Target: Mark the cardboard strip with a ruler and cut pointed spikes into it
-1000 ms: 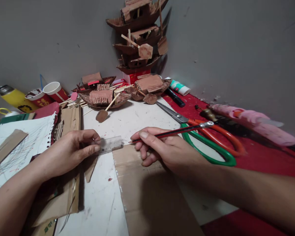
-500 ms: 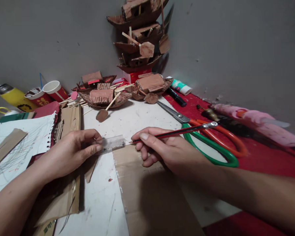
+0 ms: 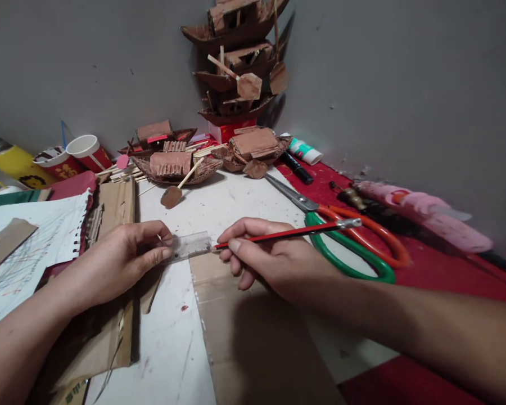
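My left hand pinches one end of a short clear ruler, which lies across the top left corner of a brown cardboard strip. Between the thumb and fingers of my right hand is a red and black pencil. Its tip points left and is at the free end of the ruler, close to the cardboard's far edge. The strip runs toward me over the white tabletop, with a shadow on its right part.
Scissors with green and orange handles lie right of my right hand. Cardboard boats stand behind, others stacked at the wall. Cardboard pieces, drawn-on paper, paper cups and a yellow bottle are left.
The pencil tip has moved left, from just beyond the ruler's end to right at it. The ruler is still in my left hand. The whole view has shifted slightly.
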Available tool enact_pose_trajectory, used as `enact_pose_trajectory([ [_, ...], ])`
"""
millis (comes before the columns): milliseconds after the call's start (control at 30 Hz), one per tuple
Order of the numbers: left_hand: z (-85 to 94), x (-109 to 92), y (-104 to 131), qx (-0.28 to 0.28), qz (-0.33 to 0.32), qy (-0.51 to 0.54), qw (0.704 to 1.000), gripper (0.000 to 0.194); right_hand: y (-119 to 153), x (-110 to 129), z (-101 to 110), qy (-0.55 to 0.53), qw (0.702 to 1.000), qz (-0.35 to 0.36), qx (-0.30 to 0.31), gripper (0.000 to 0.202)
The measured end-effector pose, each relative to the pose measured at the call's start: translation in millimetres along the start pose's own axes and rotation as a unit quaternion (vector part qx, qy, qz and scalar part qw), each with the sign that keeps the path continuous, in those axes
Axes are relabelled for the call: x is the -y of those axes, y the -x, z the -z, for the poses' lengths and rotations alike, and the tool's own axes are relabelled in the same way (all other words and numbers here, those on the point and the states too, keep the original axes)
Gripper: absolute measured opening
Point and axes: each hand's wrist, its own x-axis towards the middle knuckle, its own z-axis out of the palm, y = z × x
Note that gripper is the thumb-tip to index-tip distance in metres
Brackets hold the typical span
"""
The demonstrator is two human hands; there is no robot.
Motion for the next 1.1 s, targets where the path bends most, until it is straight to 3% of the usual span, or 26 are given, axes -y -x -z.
enact_pose_trajectory([
  [200,-0.4,1,-1,0.001,0.004,-0.002,1.000,0.026,-3,-7,0,0.036,0.999,-0.008,-0.002,0.003],
  [533,-0.7,1,-1,0.001,0.002,0.006,1.000,0.026,-1,-11,0,0.091,0.996,0.019,0.003,0.008],
  [1100,0.8,3,0,0.001,0.000,-0.006,1.000,0.024,-1,-12,2,0.102,0.994,0.034,0.018,0.009],
])
